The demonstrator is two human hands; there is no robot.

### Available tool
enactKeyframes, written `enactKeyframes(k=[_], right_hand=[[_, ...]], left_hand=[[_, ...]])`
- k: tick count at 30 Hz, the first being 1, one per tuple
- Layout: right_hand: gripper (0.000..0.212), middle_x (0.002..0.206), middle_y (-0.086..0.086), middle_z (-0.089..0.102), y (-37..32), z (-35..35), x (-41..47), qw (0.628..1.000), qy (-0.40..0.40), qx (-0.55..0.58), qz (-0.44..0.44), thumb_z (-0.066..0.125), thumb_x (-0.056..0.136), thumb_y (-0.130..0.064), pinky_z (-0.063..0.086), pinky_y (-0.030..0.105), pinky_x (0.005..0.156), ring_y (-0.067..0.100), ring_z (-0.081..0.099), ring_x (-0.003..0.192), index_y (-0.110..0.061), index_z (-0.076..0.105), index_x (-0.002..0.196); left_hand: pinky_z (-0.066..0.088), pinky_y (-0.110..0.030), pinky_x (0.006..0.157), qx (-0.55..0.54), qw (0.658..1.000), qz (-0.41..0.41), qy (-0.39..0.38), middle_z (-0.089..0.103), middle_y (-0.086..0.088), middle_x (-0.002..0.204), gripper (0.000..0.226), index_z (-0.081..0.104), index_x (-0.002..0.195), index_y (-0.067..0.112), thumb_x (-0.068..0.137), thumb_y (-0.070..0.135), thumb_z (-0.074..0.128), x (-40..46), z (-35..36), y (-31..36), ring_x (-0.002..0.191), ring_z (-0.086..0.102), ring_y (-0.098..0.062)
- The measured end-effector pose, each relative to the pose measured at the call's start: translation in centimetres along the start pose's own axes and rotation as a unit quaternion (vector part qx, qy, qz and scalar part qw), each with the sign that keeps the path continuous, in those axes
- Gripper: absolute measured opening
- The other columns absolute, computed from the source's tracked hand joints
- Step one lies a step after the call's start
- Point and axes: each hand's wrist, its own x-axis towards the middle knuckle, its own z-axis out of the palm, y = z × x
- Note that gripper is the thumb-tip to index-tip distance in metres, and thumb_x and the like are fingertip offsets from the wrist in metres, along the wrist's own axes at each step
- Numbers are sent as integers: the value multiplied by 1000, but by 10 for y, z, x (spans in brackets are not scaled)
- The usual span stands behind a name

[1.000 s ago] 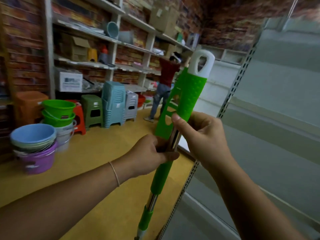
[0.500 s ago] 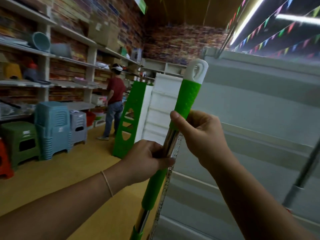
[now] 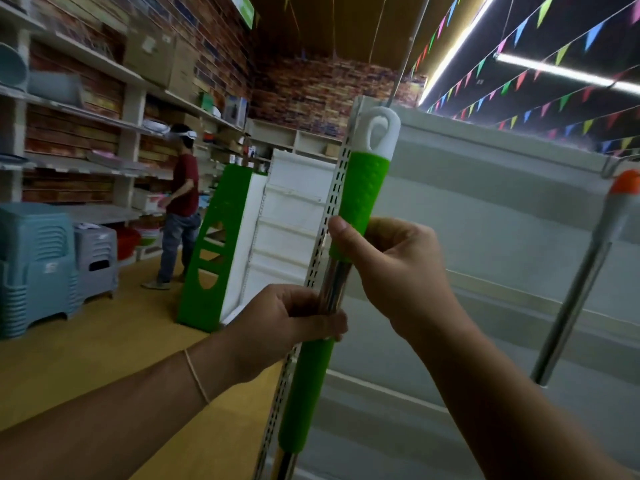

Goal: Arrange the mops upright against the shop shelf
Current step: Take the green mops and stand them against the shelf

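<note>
Since half a second ago our view rose; we hold the mop handle (image 3: 360, 199) nearly upright at centre, left hand (image 3: 287, 327) gripping its steel, right hand (image 3: 394, 268) grasping the green grip. It stands against the shelf upright (image 3: 325, 216). Yellow floor (image 3: 86, 351) at 8 o'clock, brick wall (image 3: 322, 88) at 12.

Both forearms are bare, sleeveless in view; a thin pale string bracelet (image 3: 197, 377) circles the wrist below the left hand (image 3: 277, 327); the right hand (image 3: 398, 271) wears nothing.
</note>
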Motion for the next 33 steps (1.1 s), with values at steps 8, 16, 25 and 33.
enactKeyframes(k=[8,16,25,33], right_hand=[[29,71,13,71,-23,-9,12,997,28,-45,-54,71,86,-34,57,57,65,32,70,70,-7,72,78],[39,75,28,68,-46,-16,38,987,96,-103,-80,70,88,-35,52,57,61,41,64,64,1,70,75],[30,67,5,72,-58,-22,71,978,133,-156,-37,66,91,-35,58,37,59,18,69,62,-10,71,76],[28,86,19,73,-62,-16,81,985,121,-125,-17,66,92,-33,57,52,84,36,71,87,-11,70,77]], left_hand=[[55,-33,79,-69,996,39,-34,74,-13,83,12,76,83,7,73,13,73,20,7,18,83,70,-27],[54,-30,76,-82,992,66,-65,70,-14,78,7,74,81,0,77,5,72,48,9,49,76,66,-26],[53,-26,69,-21,994,62,-86,72,-19,87,19,72,95,-2,83,13,71,83,1,73,80,68,-26],[53,-31,74,34,992,91,-77,75,-12,84,18,73,93,1,81,15,73,88,-12,79,80,71,-26]])
